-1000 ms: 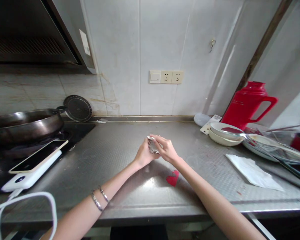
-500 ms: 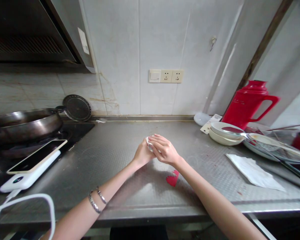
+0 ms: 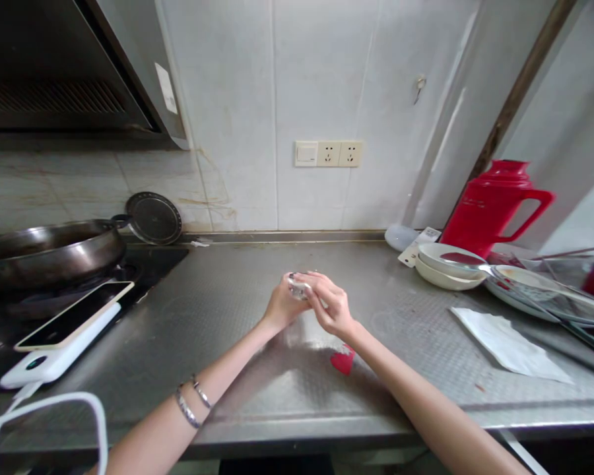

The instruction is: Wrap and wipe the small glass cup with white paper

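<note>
Above the metal counter (image 3: 228, 277), my left hand (image 3: 281, 307) is closed around a small, shiny, clear-to-silver object (image 3: 297, 288). Its exact kind is hidden by the fingers. My right hand (image 3: 329, 303) meets it from the other side, fingers bent over the top and pressed to the object. Between my forearms, a red heart-like scrap (image 3: 343, 361) with a ragged upper edge lies flat on the counter, close to my right wrist.
On the left, a phone (image 3: 76, 315) rests on a white power bank (image 3: 62, 356) with a cable, beside a steel pan (image 3: 54, 254) on the stove. At right are a white paper tissue (image 3: 507, 346), stacked bowls (image 3: 448, 274), plates with utensils and a red thermos (image 3: 495, 208).
My right fingers have shifted and lifted a little, so more of the shiny object shows. Both hands stay together in nearly the same place. The view has tilted slightly.
</note>
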`<state>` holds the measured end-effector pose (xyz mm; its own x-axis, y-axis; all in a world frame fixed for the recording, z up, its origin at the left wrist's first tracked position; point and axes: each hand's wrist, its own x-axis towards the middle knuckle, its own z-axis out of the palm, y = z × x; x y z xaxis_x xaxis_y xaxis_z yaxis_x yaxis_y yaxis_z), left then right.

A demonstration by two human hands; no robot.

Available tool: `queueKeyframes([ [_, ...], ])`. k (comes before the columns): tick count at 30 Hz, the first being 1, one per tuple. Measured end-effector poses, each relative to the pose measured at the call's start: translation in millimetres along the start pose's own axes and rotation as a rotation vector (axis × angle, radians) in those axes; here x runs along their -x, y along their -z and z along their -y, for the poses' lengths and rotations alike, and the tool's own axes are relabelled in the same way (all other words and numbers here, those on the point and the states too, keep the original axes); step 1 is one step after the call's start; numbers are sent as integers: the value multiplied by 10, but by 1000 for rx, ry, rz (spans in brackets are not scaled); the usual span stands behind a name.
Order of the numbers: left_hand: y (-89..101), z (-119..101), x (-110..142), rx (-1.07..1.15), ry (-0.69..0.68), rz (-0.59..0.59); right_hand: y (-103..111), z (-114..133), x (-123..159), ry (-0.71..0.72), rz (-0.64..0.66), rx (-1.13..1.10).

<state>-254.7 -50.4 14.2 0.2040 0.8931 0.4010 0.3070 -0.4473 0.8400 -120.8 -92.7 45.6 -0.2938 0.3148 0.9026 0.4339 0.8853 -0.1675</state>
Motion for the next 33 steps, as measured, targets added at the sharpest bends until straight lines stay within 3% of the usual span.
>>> queueKeyframes([
  [4, 24, -110, 23, 46, 83, -23, 66, -127, -44, -362, -203, 57],
  [7, 40, -162, 48, 99, 85, -8, 64, -237, -37, -481, -152, 56],
  [11, 54, -193, 54, 121, 69, -20, -11, -272, 30, -431, -39, 0],
  [20, 61, -110, 9, 130, 71, -33, -37, -107, 31, -201, -43, -6],
  [23, 66, -82, -16, 123, 56, -27, -31, -50, 30, -233, -62, -47],
  [29, 49, -68, -26, 109, 75, -16, 47, -70, -34, -445, -187, -24],
  [31, 44, -89, -4, 78, 93, -8, 61, -134, -48, -433, -204, 25],
  [33, 42, -113, 18, 70, 82, 7, 55, -197, -40, -366, -139, 57],
])
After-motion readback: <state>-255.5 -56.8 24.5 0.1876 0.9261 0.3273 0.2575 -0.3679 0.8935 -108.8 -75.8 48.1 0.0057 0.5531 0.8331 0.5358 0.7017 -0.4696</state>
